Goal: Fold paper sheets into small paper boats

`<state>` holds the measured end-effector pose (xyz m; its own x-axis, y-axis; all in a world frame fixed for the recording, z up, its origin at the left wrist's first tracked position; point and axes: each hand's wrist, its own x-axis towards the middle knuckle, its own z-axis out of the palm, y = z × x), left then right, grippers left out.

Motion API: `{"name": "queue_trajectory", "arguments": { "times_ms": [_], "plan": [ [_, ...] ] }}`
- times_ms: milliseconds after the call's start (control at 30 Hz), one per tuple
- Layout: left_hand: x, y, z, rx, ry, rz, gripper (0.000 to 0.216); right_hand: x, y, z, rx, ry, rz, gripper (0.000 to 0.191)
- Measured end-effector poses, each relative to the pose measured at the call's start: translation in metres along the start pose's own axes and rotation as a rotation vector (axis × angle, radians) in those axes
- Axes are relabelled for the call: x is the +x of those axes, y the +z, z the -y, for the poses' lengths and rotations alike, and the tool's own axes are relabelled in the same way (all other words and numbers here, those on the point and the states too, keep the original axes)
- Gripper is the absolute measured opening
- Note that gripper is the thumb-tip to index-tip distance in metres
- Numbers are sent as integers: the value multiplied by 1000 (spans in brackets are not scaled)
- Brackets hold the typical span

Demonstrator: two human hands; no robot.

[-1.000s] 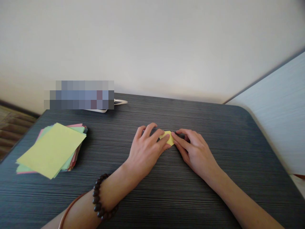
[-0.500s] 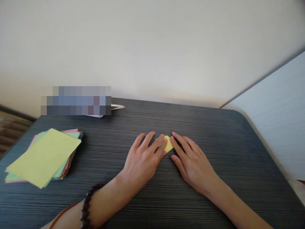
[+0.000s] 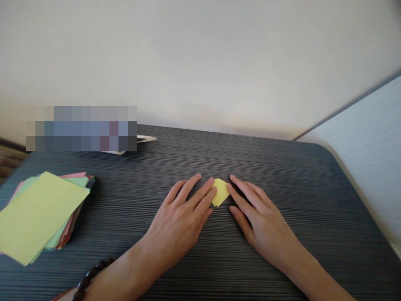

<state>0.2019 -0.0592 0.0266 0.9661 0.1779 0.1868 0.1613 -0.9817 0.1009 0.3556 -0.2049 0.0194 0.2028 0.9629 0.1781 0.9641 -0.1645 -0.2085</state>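
A small folded piece of yellow paper (image 3: 221, 192) lies on the dark table between my hands. My left hand (image 3: 180, 217) is flat with its fingers spread, and two fingertips rest on the paper's left edge. From the other side, my right hand (image 3: 261, 213) has its fingers outstretched, with a fingertip touching the paper's right corner. Neither hand grasps it. The underside of the paper and its inner folds are hidden.
A stack of coloured paper (image 3: 44, 213), yellow on top with green and pink beneath, lies at the left. Behind it is a blurred-out object (image 3: 87, 131) by the wall. The dark wood-grained table (image 3: 269, 163) has a rounded far right corner beside a pale panel (image 3: 369, 125).
My left hand has shifted slightly left and down, uncovering more of the yellow paper. My right hand has moved a little to the right. The view has turned slightly right.
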Motion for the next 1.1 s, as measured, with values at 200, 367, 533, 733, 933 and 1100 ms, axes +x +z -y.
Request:
{"name": "queue_trajectory", "arguments": {
  "times_ms": [200, 367, 533, 733, 933, 1100],
  "plan": [
    [0, -3, -3, 2, -51, -24, 35, 1, 0, 5, -52, 10, -22, 43],
    [-2, -4, -7, 28, -29, -67, 33, 3, -1, 7, -81, 6, -49, 40],
    [-1, -2, -5, 19, -17, -79, 33, 5, -1, 6, -36, 36, -73, 39],
    [3, -2, 14, -108, 85, -121, 28, 13, -2, -12, 140, -5, -120, 31],
    [5, -3, 21, -136, 123, -124, 20, 17, -3, -24, 201, -78, -95, 35],
    [6, -3, 20, -128, 131, -148, 20, 18, -3, -26, 212, -103, -90, 38]
  ]
}}
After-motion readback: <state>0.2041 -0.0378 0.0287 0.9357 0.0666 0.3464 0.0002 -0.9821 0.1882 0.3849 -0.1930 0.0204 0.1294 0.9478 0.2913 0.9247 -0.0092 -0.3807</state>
